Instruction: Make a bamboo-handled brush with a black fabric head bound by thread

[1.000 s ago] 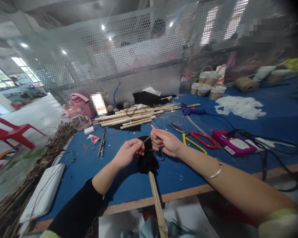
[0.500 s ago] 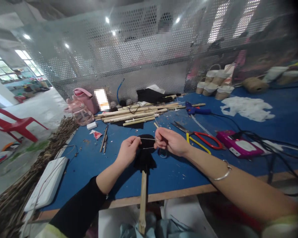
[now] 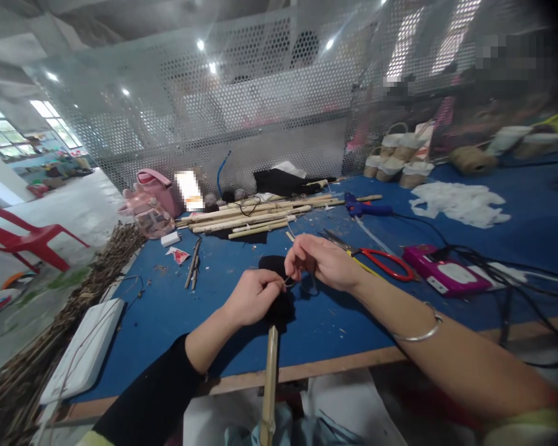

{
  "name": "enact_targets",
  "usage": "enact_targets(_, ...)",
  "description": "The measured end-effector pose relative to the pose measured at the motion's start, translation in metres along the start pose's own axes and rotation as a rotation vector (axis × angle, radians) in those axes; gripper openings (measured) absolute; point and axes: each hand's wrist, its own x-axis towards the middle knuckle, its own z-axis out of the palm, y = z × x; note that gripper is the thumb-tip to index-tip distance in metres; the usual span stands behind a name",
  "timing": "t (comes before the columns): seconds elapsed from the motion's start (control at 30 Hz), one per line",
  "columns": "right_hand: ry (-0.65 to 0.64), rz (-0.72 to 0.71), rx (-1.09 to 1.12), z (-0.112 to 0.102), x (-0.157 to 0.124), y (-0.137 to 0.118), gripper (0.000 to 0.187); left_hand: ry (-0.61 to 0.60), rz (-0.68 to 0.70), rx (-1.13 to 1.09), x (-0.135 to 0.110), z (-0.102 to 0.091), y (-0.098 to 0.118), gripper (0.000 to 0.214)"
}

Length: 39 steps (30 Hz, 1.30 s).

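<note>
A black cloth bundle (image 3: 281,311) sits on the end of a pale bamboo stick (image 3: 270,378), which points down past the table's front edge. At the bundle's left side, my left hand (image 3: 255,296) is closed, its thumb and forefinger pinching a thin cord. My right hand (image 3: 325,263) is also closed on this thin cord (image 3: 312,286), just above and to the right, with a loose loop hanging below the fingers. The two hands are close together over the cloth and partly hide it. Scissors with red and yellow handles (image 3: 385,263) lie right of my right hand.
Several bamboo sticks (image 3: 255,217) lie across the back of the blue table. To the right are a blue glue gun (image 3: 369,207), a magenta box (image 3: 446,272) with black cables, and a white cloth heap (image 3: 460,203). A white power bank-like box (image 3: 84,350) lies left.
My left hand has moved right and slightly down, close to my right hand. The cord stretched across the black cloth between them is now mostly hidden. My right hand has shifted slightly left.
</note>
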Motion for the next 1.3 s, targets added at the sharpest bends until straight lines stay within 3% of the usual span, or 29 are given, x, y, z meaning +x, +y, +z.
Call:
enact_targets(0.13,0.154,-0.016,-0.255,-0.0037,0.0008,-0.0024,0.042,-0.065,-0.018,-0.068,-0.0006,-0.0051,0.0031,0.02)
enact_targets(0.23,0.196,-0.01,-0.388,-0.0051,0.0009,-0.0035,0.042,-0.085,-0.065,-0.132,-0.002,-0.0045,0.0033,0.022)
enact_targets(0.4,0.209,-0.01,-0.322,-0.0068,0.0018,-0.0024,0.042,-0.1,-0.089,-0.191,-0.003,-0.0011,-0.0002,0.012)
enact_targets(0.6,0.227,0.069,-0.229,-0.0088,0.002,-0.0001,0.04,0.022,-0.156,-0.188,-0.0007,0.0029,-0.0033,0.022)
enact_targets(1.03,0.151,0.064,-0.316,-0.0069,-0.0026,-0.0008,0.042,0.081,-0.415,-0.472,0.0002,0.0026,0.0026,0.016)
enact_targets(1.13,0.138,0.076,-0.348,-0.0063,-0.0028,-0.0022,0.043,0.13,-0.342,-0.31,-0.0021,0.0011,0.0022,0.02)
enact_targets(1.3,0.131,0.082,-0.372,-0.0066,-0.0024,-0.002,0.043,0.277,-0.065,0.126,-0.0089,-0.0035,0.001,0.026)
